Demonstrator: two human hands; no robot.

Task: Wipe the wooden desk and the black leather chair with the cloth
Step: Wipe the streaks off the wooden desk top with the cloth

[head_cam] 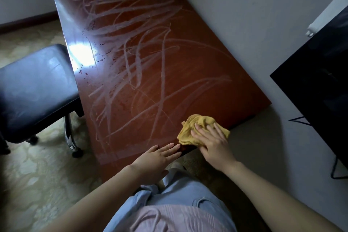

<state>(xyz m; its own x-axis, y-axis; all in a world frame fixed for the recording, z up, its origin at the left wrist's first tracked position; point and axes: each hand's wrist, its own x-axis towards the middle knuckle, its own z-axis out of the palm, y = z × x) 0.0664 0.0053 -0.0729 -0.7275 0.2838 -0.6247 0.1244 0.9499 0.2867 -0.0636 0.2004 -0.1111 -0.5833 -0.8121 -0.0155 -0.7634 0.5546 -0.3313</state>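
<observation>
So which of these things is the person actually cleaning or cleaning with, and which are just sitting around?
Part of the job: wooden desk, streaked with wipe marks; yellow cloth; black leather chair; right hand pressing the cloth; left hand flat on the desk edge.
Just there: black screen on the right; patterned carpet.

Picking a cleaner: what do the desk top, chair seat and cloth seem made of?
Reddish-brown desk top: likely varnished wood, glossy, mirrors a bright glare, shows wipe streaks. Black chair seat: leather or imitation, smooth soft sheen. Crumpled yellow cloth: soft fabric, matte, bunched in folds.
</observation>
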